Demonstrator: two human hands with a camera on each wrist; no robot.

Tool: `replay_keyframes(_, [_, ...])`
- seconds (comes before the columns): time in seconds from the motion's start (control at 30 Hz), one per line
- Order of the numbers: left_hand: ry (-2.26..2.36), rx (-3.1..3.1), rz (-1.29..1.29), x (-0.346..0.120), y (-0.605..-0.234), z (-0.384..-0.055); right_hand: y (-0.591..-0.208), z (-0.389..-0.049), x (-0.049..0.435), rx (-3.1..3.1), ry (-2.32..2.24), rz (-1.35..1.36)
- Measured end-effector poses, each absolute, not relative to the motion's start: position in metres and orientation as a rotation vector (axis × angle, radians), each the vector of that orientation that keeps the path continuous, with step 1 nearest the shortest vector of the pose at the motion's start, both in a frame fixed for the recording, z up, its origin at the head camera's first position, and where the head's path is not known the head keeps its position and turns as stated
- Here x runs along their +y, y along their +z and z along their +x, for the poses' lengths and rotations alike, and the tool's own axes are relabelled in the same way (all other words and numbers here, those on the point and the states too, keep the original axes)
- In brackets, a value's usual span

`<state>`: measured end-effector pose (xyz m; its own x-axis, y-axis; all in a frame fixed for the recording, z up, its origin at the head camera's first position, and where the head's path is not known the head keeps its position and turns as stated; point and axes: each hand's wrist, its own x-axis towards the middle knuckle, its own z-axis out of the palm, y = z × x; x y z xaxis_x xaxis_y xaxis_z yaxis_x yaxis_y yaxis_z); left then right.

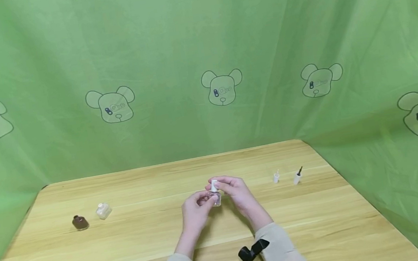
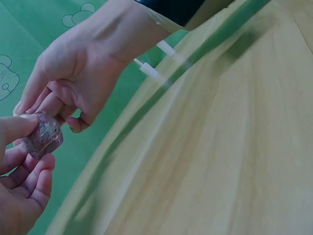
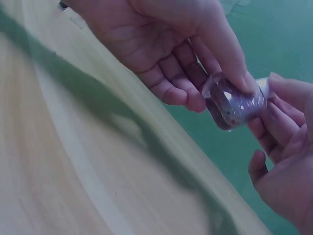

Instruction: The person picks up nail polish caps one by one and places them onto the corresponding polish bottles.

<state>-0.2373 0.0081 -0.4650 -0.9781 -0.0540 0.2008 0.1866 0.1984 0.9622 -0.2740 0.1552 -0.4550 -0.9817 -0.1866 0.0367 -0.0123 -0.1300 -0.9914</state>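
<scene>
Above the middle of the table, my left hand grips a small clear nail polish bottle with purplish, glittery contents, thumb against its side. My right hand pinches the white cap at the bottle's top. The cap sits at the bottle's neck in the head view. In the left wrist view, the bottle's base faces the camera, and the right hand's fingers hide the cap.
Left on the table stand a dark brown nail polish bottle and a clear one, both capless. To the right, two white caps stand brush-up: one pale-brushed, one dark-brushed. A green curtain surrounds the table.
</scene>
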Motion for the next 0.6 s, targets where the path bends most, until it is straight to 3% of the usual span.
replay_keyframes(0.6, [-1.495, -2.265, -0.004, 0.014, -0.468, -0.234, -0.449, -0.265, 0.127, 2.467, -2.122, -0.046])
